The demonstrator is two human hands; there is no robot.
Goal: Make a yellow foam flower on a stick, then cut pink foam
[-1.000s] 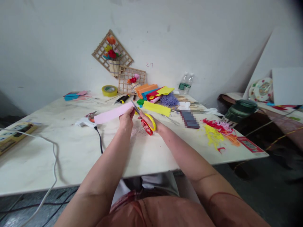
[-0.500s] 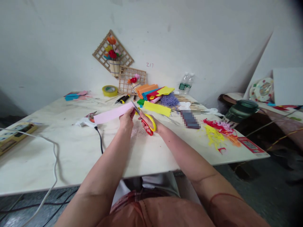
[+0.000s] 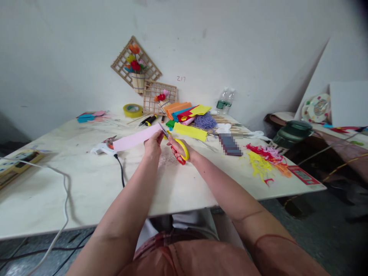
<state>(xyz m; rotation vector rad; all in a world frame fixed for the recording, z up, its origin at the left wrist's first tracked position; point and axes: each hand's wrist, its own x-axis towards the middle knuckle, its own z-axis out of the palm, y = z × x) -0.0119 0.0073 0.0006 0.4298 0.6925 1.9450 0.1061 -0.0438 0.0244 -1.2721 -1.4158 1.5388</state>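
My left hand (image 3: 153,144) pinches a long pink strip (image 3: 135,138), paper or felt, near its right end. The rest of the strip stretches left over the table. In my right hand (image 3: 178,147) is a pair of scissors (image 3: 183,150) with one yellow and one red handle loop, fingers wrapped through them. The blades point up and left at the strip's right end, beside my left fingertips. Just behind the scissors lies a yellow strip (image 3: 190,131). A white glue gun (image 3: 104,148) rests under the strip's left end.
Folded coloured sheets (image 3: 184,111), purple yarn-like strands (image 3: 205,121) and thin sticks lie at the back. Yellow tape (image 3: 132,110) stands near the lattice flower frames (image 3: 159,97). Right of my hands are a phone (image 3: 230,145) and coloured shreds (image 3: 261,161). A power strip (image 3: 20,166) with a white cable is left.
The whole view has shifted slightly. Both hands keep nearly the same pose, with the scissors still at the right end of the pink strip.
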